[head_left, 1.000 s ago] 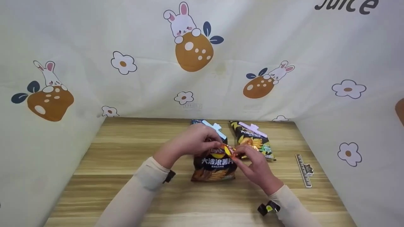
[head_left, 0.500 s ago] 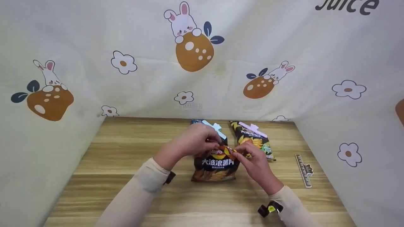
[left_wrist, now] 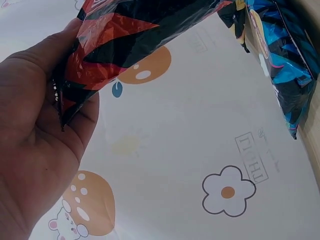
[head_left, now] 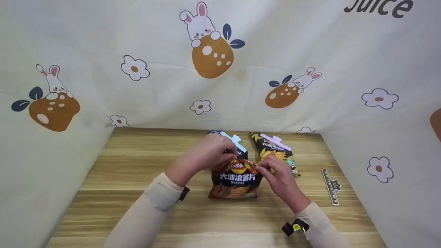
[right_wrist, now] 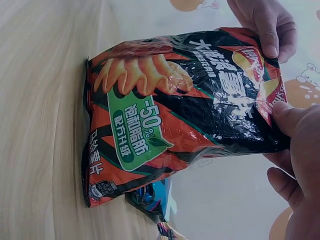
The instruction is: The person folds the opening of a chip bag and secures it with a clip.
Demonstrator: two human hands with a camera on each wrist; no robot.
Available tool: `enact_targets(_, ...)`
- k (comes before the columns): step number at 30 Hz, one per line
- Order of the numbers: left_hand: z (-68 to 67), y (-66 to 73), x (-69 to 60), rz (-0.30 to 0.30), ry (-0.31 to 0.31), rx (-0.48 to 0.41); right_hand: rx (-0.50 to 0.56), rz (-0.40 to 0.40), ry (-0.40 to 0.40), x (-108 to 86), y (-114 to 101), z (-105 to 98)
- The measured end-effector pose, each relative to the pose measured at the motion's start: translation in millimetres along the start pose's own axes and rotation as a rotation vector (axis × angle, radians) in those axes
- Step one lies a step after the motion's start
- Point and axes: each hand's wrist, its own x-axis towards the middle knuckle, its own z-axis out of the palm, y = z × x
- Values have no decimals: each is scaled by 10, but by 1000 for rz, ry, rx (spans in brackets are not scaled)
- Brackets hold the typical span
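A black and red potato chip bag (head_left: 236, 184) stands upright on the table, its top edge folded over toward the front. My left hand (head_left: 214, 151) pinches the left end of that folded top. At the right end, the thumb and fingers of my right hand (head_left: 280, 177) pinch the fold. The right wrist view shows the bag's front (right_wrist: 175, 100) with both hands at its top edge. From the left wrist, a dark red side of the bag (left_wrist: 107, 45) shows between thumb and fingers.
Behind the bag lies a blue chip bag with a light blue clip (head_left: 234, 140), partly hidden. A black and yellow chip bag (head_left: 274, 151) with a purple clip (head_left: 275, 142) lies to its right. Farther right is a loose patterned clip (head_left: 331, 187). A printed cloth (head_left: 165, 93) surrounds the table.
The folded strip at the bag's top has spread flatter across its front, showing more of the logo. My right fingers have shifted to the fold's right end; my left hand has barely moved.
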Motion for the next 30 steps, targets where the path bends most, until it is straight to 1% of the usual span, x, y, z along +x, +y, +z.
enact_targets(6, -10, -5, -7, 6, -3, 10, -7, 17, -26, 1, -10, -11)
enact_targets(12, -15, -5, 8, 16, -18, 22, -26, 18, -22, -4, -2, -29)
enact_targets(15, -10, -12, 12, 29, -14, 20, -23, 13, -20, -9, 5, -38)
enact_targets(19, -8, -33, 5, 66, 13, 33, -20, -25, -29, -10, 15, -54)
enact_targets(23, -19, -47, -4, 87, 24, 49, -42, -66, -43, -6, 27, -74)
enact_targets(25, -23, -49, -4, 88, 26, 55, -57, -58, -50, -12, 31, -83)
enact_targets(30, -16, -51, -5, 82, 51, 69, -70, -4, -56, -36, 43, -96)
